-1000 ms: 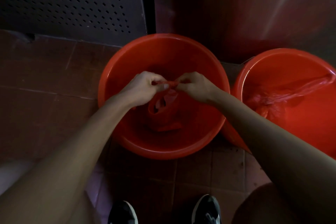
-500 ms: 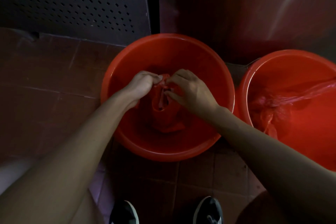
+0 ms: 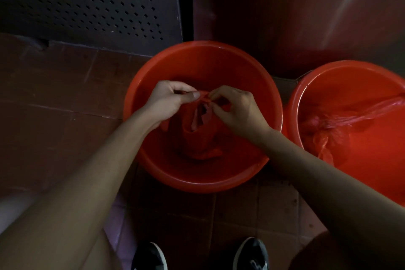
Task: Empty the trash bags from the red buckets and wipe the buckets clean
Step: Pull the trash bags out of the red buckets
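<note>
A red bucket [image 3: 203, 52] stands on the floor in the middle of the view. Inside it sits a red trash bag [image 3: 198, 138], gathered at the top. My left hand [image 3: 168, 99] pinches the bag's top from the left, thumb and fingers curled on the plastic. My right hand [image 3: 236, 108] pinches the same gathered top from the right. A second red bucket [image 3: 359, 72] stands to the right, partly cut off by the frame edge. A crumpled red trash bag [image 3: 341, 123] lies in it, one end stretched toward the right.
Brown floor tiles [image 3: 54, 98] surround the buckets. A dark perforated metal panel [image 3: 87, 0] rises behind the left side and a shiny metal surface [image 3: 306, 6] behind the right. My two black shoes [image 3: 149, 256] stand at the bottom edge.
Both hands stay on the bag's top in the middle bucket. My right hand has shifted its fingers on the gathered plastic and my left thumb now shows on top.
</note>
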`<state>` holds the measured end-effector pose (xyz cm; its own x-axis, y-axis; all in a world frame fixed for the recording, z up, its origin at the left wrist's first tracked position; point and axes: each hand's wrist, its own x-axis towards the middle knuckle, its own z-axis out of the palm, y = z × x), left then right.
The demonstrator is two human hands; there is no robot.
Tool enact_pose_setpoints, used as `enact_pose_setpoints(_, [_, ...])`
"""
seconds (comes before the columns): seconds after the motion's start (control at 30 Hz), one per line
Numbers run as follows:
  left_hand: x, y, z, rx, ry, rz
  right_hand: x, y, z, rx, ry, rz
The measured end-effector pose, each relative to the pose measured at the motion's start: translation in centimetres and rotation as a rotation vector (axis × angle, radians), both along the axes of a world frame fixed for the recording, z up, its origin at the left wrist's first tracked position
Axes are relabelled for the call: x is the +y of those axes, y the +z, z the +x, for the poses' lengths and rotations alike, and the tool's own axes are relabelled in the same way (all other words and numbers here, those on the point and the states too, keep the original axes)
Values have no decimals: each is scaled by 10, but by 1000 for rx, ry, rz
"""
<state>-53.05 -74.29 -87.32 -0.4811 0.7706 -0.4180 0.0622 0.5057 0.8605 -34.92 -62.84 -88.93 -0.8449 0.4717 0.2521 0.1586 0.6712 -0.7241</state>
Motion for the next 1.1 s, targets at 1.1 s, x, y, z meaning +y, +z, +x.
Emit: enact_pose_setpoints(1.1, [-16,2,-3,325,-224,-89,-8,-3,-16,-289,-36,299])
